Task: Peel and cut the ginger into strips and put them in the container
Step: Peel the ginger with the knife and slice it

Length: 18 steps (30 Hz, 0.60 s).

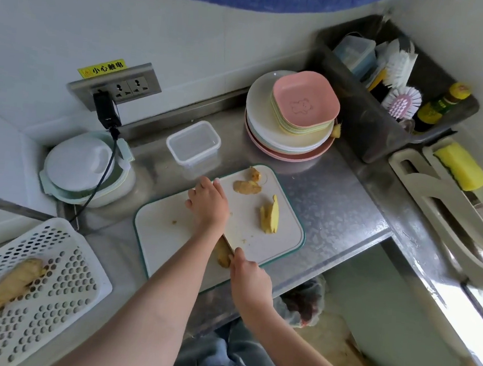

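- Head view: stainless steel counter (321,195) set into a corner, pale walls behind, metal upstand along the back edge.
- White cutting board (172,229) with green rim lying at an angle on the counter.
- Left hand (209,203) palm-down on the board, fingers curled downward; whatever sits beneath it hidden, so grip cannot be told.
- Right hand (250,280) closed around a knife handle at the board's near edge; knife blade (228,241) running under the left wrist.
- Ginger piece (223,254) lying beside the blade, partly hidden by the left forearm.
- Peeled yellow ginger (269,216) on the board's right side; brownish peel scraps (247,187) near the far corner.
- Clear plastic container (193,143), no lid on it, standing just beyond the board.
- Unpeeled ginger root (9,285) lying in a white perforated basket (58,292) at the left.
- Stack of plates (289,128), pink square dish with a bear outline on top.
- Dark bin (365,123) at the right holding brushes and a bottle; label too small to read.
- Wall socket panel (117,86) with a black plug; yellow sticker (101,68) reading "小心触电".
- Lidded white pot (84,166) under the socket; yellow sponge (460,167) at far right.
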Tool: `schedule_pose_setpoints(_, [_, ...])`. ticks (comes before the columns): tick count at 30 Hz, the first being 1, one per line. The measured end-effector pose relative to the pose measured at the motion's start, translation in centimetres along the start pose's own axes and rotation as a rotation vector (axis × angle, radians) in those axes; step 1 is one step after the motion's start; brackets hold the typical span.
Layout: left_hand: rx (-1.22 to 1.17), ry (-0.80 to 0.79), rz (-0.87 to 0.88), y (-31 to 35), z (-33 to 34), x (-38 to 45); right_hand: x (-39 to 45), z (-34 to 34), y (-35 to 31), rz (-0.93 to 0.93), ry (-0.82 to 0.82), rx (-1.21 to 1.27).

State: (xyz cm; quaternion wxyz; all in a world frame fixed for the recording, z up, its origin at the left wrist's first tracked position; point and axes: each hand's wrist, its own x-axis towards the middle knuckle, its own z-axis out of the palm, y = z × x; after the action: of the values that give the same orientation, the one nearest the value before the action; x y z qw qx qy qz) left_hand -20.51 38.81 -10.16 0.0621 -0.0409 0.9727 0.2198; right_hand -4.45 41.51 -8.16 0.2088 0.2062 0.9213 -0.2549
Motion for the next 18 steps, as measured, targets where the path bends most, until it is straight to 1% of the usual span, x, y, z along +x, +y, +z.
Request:
schedule_pose_setpoints(7, [0.02, 0.018, 0.032, -1.0, 0.6, 0.5, 0.7, 0.3, -0.2, -0.002, -0.046, -0.023])
schedule_pose_setpoints(9, [0.024, -0.006, 0.028, -0.7, 0.7, 0.8, 1.0, 0.1, -0.1, -0.008, -0.041, -0.016])
schedule_pose_setpoints(15, [-0.033, -0.049, 0.003, -0.4, 0.8, 1.1, 1.1, 0.0, -0.1, 0.007, -0.03, -0.029])
schedule_pose_setpoints(18, [-0.098, -0.035, -0.016, -1.1, -0.1, 0.7, 0.9, 0.1, 0.1, -0.027, -0.043, -0.044])
